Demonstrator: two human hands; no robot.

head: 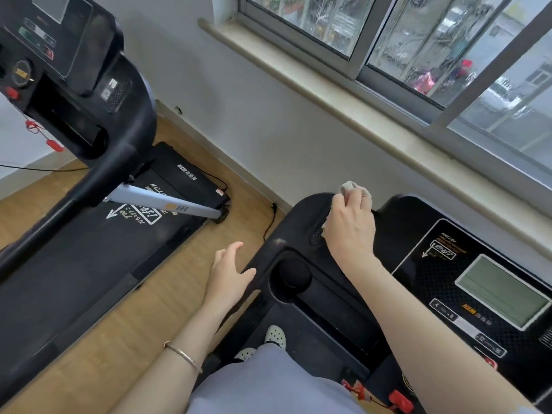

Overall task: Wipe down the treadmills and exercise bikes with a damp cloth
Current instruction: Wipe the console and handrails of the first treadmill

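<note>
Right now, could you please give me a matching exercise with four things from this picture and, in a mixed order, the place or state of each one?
Things:
1 cloth
2 bracelet
3 left hand
4 display screen

Places or states:
A worn around a wrist
B open, fingers spread
C gripped by the right hand
D grey, set in the treadmill console

Pairs: 1-C, 2-A, 3-B, 4-D.

A small gym room: two treadmills (89, 234) (448, 279) on wooden flooring (119, 339) beside a window (418, 40).
</note>
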